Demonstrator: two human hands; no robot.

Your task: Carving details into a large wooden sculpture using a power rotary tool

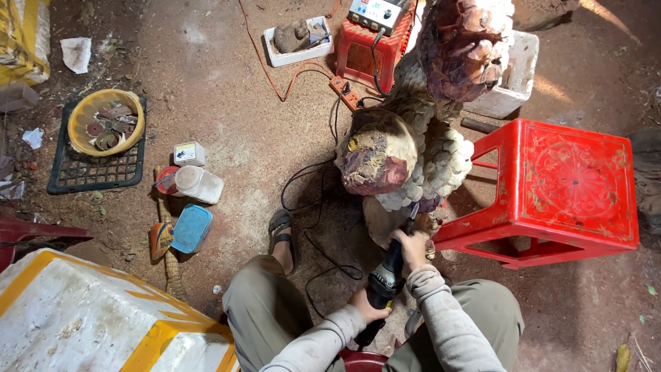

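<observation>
Both forearms angle up toward the wood carving [413, 148]. Right hand [412, 249] wraps the rotary tool [387, 275] near its tip; left hand [366, 308] clasps its rear body.

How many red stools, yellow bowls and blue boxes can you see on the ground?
Red stools: 2
Yellow bowls: 1
Blue boxes: 1
Total: 4

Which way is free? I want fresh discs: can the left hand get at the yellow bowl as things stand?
Probably not: the left hand grips the power carving tool, and the yellow bowl lies far off past the plastic jar; bare ground lies between.
</observation>
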